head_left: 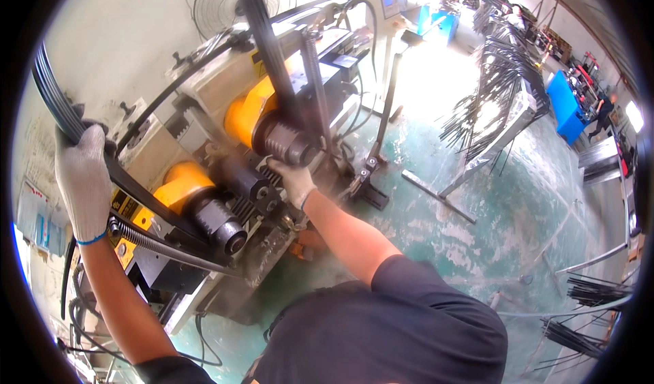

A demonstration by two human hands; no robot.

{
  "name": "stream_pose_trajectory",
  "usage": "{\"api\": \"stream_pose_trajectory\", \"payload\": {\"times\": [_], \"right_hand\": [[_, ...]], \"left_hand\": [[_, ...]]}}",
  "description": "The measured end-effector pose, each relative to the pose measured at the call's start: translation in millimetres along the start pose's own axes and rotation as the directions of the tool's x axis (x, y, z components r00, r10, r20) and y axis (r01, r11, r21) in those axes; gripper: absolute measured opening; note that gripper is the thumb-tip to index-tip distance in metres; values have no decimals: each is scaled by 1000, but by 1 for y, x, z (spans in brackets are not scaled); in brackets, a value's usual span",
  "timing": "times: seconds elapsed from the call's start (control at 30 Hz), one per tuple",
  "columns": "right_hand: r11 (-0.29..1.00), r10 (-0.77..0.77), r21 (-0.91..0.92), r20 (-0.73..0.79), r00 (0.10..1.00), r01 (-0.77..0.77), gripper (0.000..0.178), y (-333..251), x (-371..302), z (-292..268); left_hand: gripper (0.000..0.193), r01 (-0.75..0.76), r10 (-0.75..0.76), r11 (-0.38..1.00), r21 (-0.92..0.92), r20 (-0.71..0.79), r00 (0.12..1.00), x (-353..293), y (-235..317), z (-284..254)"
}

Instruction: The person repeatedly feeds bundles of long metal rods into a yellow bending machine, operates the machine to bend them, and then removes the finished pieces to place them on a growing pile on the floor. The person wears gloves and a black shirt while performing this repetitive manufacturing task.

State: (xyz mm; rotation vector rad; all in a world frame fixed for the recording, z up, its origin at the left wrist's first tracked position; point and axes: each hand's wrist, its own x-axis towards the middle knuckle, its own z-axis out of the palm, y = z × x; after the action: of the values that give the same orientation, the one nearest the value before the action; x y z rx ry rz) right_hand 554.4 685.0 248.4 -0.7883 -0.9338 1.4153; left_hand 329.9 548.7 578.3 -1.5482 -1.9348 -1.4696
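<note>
Both gloved hands on the bending machine (204, 145).
Left hand (83, 176) clamps the dark rod bundle (54, 91); right hand (294, 179) rests on the roller head (286, 142), fingers loosely curled, gripping nothing.

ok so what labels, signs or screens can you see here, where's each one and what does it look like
Control screen: top centre, on a pale box behind the machine; small blue-lit rectangle.
Yellow label: on the machine's dark front, just right of the left hand; yellow plate with black marks.
Warning sticker: upper machine body, beside the dark bar; small yellow patch.
Papers on wall: far left edge; pale sheets with blue parts.
</note>
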Motion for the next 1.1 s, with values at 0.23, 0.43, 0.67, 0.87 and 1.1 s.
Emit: {"api": "stream_pose_trajectory", "payload": {"times": [0.23,0.43,0.67,0.87,1.1], "right_hand": [[998,56,-26,57,997,-55,50,1,1,-1],[999,51,0,-6,999,-51,33,2,-1,1],[992,119,-40,64,991,-117,47,2,1,-2],[991,135,22,37,990,-136,48,-4,-4,3],[997,52,48,17,999,-53,30,12,5,0]], "left_hand": [[34,46,-45,998,-33,28,999,-1,-4,-4],[35,12,-12,999,-51,-4,1000,-4,1,-2],[33,37,-37,998,-54,14,999,-3,-4,-4],[34,20,-17,996,-87,40,999,-1,-3,-6],[25,63,-63,998,-2,46,997,-1,9,-7]]}}
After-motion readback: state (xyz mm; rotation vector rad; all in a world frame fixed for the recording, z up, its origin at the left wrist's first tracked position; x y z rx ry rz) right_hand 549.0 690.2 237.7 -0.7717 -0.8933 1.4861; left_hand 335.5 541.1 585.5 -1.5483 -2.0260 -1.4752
